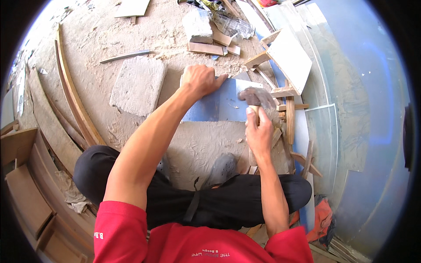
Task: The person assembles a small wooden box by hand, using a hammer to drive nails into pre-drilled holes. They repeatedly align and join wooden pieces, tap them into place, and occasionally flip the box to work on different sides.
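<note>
Between my feet and the rubble lies a flat board with a shiny blue face [206,105]. My left hand [199,80] is closed over its far left edge, thumb stretched to the right, fingertips hidden. In my right hand [259,131] is a hammer [251,95], gripped round its wooden handle close below the head. The dark head is partly smeared by motion. It hangs over the board's right part, and I cannot tell whether it touches. A small light chip [235,106] lies on the board near the hammer.
A rough pale slab [138,85] lies to the left, beside a thin metal strip [125,56]. White block [197,25] and wood scraps sit beyond. On the right stand a white-topped wooden frame [291,59] and large glass sheets [351,131]. Long planks [72,87] lie left.
</note>
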`<state>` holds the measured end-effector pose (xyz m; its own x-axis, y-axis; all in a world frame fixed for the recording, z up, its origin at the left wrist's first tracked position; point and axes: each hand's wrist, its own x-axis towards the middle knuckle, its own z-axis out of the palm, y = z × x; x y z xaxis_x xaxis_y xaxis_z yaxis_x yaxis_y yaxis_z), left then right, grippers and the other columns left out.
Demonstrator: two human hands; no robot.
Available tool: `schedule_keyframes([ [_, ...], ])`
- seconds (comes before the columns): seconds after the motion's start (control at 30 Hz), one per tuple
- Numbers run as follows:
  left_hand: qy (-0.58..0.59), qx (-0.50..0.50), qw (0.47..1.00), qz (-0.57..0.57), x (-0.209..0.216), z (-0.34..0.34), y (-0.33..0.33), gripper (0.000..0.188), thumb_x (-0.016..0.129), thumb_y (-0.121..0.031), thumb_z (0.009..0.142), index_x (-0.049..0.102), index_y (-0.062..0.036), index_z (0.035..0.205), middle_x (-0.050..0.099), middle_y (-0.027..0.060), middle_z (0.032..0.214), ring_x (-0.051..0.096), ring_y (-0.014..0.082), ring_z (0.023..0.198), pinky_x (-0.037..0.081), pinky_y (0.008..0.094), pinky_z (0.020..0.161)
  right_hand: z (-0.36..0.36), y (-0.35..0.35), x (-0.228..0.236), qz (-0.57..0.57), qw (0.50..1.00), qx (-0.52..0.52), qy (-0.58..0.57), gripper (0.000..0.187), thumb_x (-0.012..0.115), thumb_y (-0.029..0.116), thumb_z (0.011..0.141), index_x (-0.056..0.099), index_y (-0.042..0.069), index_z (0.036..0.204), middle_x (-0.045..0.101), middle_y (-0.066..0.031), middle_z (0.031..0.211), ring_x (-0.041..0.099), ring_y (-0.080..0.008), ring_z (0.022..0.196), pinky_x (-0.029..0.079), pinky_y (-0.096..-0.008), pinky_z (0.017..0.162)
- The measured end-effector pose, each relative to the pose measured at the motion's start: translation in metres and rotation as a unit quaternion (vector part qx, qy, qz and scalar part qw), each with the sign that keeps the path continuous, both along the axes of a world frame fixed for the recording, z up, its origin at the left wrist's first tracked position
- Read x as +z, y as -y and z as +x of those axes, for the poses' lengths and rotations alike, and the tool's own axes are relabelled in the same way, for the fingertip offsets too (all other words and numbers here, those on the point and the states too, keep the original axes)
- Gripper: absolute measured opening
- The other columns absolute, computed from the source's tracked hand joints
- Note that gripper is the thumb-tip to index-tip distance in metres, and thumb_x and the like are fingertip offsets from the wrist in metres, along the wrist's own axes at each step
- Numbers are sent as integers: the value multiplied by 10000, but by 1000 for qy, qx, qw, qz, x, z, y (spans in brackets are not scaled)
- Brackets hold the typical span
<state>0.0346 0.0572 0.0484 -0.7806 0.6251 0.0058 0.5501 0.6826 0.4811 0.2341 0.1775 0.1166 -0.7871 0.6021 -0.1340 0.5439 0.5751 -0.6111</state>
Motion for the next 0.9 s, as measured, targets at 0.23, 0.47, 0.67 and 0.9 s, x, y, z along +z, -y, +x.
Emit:
schedule_keyframes([
  [0.23,33,-4,999,-16,7,1,-2,724,475,-637,925,731,-7,674,671,221,650,695,349,639,547,446,637,8,23,-11,101,979,87,-156,351,573,347,1006,605,9,920,597,-70,707,577,-126,580,470,-305,530],
  [0.47,33,1,999,-23,5,-1,0,717,475,-636,922,736,-14,681,674,212,650,697,353,651,551,443,644,-2,19,7,38,988,30,-147,376,567,357,1007,632,-13,985,589,-51,670,556,-128,593,451,-335,550],
  [0.67,31,6,999,-29,7,-1,-2,711,476,-639,920,743,-16,703,685,220,688,704,360,693,554,443,664,-6,9,5,70,996,51,1,388,572,359,999,628,-24,967,615,-117,683,595,-223,609,470,-365,591],
  [0.9,65,-9,995,-69,17,2,-9,707,452,-634,934,760,-9,818,716,227,808,718,353,818,560,432,778,-8,12,7,104,992,65,-12,445,581,402,982,618,-41,983,644,-205,736,634,-380,684,496,-431,650],
])
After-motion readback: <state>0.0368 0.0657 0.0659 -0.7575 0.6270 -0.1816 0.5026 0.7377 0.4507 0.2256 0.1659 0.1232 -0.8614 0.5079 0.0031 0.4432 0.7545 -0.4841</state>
